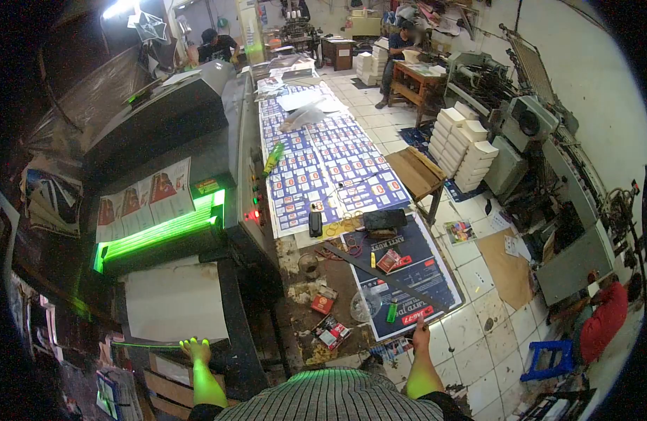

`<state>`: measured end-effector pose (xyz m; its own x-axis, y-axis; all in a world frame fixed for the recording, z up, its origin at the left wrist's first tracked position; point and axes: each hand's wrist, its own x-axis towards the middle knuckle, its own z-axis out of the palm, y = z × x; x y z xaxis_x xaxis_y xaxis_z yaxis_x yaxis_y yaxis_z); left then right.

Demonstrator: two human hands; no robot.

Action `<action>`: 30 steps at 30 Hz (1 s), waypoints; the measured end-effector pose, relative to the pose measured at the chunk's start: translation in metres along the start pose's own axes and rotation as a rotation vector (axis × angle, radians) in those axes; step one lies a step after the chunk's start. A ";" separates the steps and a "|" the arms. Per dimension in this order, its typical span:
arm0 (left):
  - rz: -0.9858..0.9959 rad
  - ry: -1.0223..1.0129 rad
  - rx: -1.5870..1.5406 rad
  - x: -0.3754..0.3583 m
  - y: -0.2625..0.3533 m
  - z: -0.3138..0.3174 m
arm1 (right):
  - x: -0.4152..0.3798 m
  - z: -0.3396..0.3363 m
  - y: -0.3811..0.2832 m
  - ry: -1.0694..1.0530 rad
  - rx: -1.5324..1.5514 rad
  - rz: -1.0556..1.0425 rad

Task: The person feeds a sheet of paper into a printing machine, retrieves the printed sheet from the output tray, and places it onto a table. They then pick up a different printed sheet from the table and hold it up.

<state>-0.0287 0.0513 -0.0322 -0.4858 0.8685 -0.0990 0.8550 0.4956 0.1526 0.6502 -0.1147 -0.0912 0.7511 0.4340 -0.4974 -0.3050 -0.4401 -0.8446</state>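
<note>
My left hand [195, 348], lit green, rests with its fingers spread at the front edge of a white sheet [172, 298] on the machine's feed table. My right hand [420, 335] is beside the near corner of a dark blue printed poster [436, 270] on the long table. Its fingers are too small to make out, and so is anything in them. A green lighter [392, 312] lies on the poster, close to that hand, next to a clear round dish [365, 304]. Red packs [324, 300] lie to the left.
A green-lit machine [162, 228] stands at the left. Printed sheets [323, 151] cover the long table. Stacked white boxes [464, 151] and a blue stool [548, 361] stand right. One person [604, 319] sits lower right; two others [400, 45], [216, 48] are at the back.
</note>
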 end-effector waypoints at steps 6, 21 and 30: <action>0.021 -0.032 0.049 0.004 -0.002 0.002 | 0.017 0.000 0.018 -0.041 0.070 0.002; -0.001 -0.001 0.025 -0.007 0.010 -0.010 | 0.006 0.001 0.008 -0.031 0.076 -0.007; -0.010 -0.022 0.012 0.001 0.000 0.001 | 0.020 0.001 0.021 -0.046 0.092 -0.014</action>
<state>-0.0293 0.0520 -0.0331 -0.4902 0.8631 -0.1217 0.8524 0.5039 0.1398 0.6583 -0.1147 -0.1188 0.7284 0.4762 -0.4926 -0.3492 -0.3607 -0.8649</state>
